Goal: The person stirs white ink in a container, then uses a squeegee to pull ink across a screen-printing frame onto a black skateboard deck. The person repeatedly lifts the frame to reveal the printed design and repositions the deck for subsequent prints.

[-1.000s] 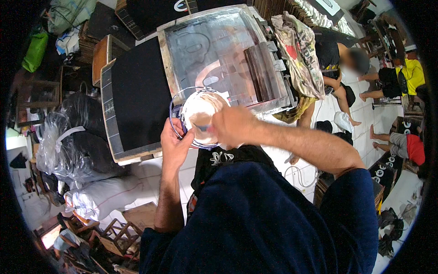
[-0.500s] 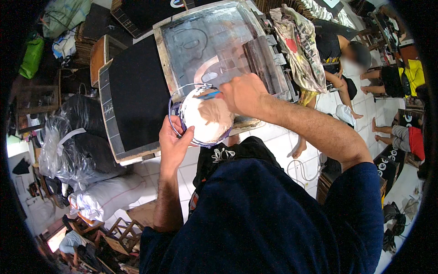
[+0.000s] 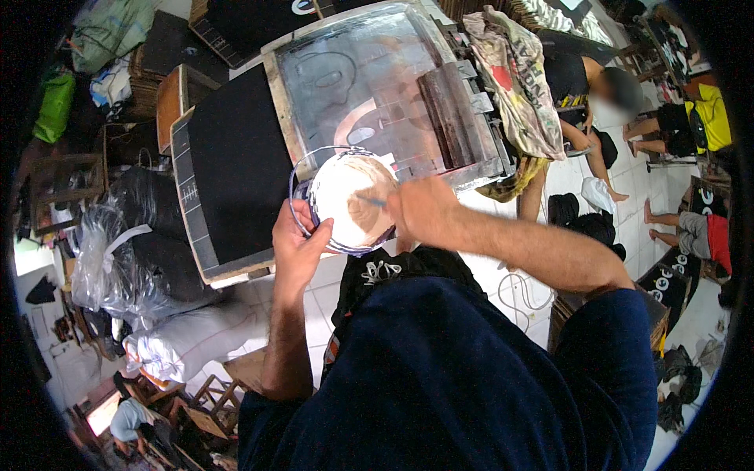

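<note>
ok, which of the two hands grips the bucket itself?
The left hand: it grips the bucket by its left side, thumb at the rim. The right hand instead holds a blue tool at the bucket's mouth.

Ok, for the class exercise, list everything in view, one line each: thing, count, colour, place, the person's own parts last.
bucket: 1, purplish, centre
paste: 1 mass, whitish, in the bucket
stirring tool: 1, blue where visible, in the paste
framed screen: 1, grey, beyond the bucket
nearest black panel: 1, black, left of the screen
stained cloth: 1, cream, right of the screen
wrapped bundle: 1, black under clear plastic, left
sack: 1, white, lower left
other people: at least 4, varied clothing, right and lower left
edge clutter: uncountable, mixed
shirt: 1, navy, bottom
left hand: 1, bare, holding the bucket
right hand: 1, bare, gripping the tool
</note>
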Demonstrator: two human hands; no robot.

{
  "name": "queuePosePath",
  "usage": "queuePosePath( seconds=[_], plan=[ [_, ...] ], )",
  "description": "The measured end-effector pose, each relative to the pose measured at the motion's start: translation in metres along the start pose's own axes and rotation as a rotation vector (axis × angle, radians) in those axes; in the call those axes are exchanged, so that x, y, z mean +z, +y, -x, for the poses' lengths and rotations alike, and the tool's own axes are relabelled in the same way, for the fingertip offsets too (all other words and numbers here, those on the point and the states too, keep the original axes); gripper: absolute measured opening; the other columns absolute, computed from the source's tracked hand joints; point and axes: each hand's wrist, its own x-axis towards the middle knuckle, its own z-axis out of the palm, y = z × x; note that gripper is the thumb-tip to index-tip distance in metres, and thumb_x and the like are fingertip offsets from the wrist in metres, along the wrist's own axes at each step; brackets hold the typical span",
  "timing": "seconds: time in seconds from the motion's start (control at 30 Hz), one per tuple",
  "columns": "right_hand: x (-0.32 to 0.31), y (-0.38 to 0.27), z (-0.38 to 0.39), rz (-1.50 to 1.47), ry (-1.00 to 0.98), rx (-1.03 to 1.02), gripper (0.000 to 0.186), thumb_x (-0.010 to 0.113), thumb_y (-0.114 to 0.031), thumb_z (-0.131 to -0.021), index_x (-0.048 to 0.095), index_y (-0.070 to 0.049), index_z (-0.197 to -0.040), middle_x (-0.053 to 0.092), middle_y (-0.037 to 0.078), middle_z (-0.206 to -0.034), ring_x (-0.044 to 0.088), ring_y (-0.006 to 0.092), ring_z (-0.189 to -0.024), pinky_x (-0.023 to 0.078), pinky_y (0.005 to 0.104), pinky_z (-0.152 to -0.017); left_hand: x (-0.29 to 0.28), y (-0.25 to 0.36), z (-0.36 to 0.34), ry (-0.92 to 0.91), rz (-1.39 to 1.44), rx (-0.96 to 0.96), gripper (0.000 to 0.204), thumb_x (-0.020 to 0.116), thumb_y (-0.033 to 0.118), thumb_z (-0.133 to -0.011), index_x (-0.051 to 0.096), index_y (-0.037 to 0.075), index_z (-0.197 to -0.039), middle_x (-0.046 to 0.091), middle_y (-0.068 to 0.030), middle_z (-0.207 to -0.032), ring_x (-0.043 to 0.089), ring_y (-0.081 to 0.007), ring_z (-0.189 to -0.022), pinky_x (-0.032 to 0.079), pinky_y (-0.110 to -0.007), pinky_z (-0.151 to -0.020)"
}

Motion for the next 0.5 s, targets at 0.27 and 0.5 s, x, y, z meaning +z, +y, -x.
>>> queuePosePath(
  seconds=[0.27, 0.5],
  plan=[
    [0.034, 0.027, 0.007, -0.794, -0.128, 0.216, 0.045, 0.059, -0.036, -0.102, 0.075, -0.001, -0.079, 0.069, 0.015, -0.068, 0.068, 0.0301, -0.065, 0.054, 0.0432, -0.066, 0.007, 0.005, 0.003, 0.005, 0.141, -0.074, 0.026, 0.073, -0.004, -0.086, 0.052, 0.005, -0.097, 0.052, 0.0027, -0.075, 0.052, -0.0024, -0.064, 0.045, -0.020, -0.053],
    [0.030, 0.062, 0.042, -1.133, -0.190, 0.367, 0.048, 0.064, -0.040, -0.103, 0.070, -0.002, -0.075, 0.052, 0.002, -0.058, 0.045, 0.0117, -0.055, 0.034, 0.0314, -0.051, 0.002, -0.008, 0.003, 0.060, -0.014, -0.081, 0.025, 0.070, -0.007, -0.084, 0.049, 0.003, -0.094, 0.054, 0.0006, -0.073, 0.056, -0.0052, -0.062, 0.059, -0.026, -0.051]
  ],
)
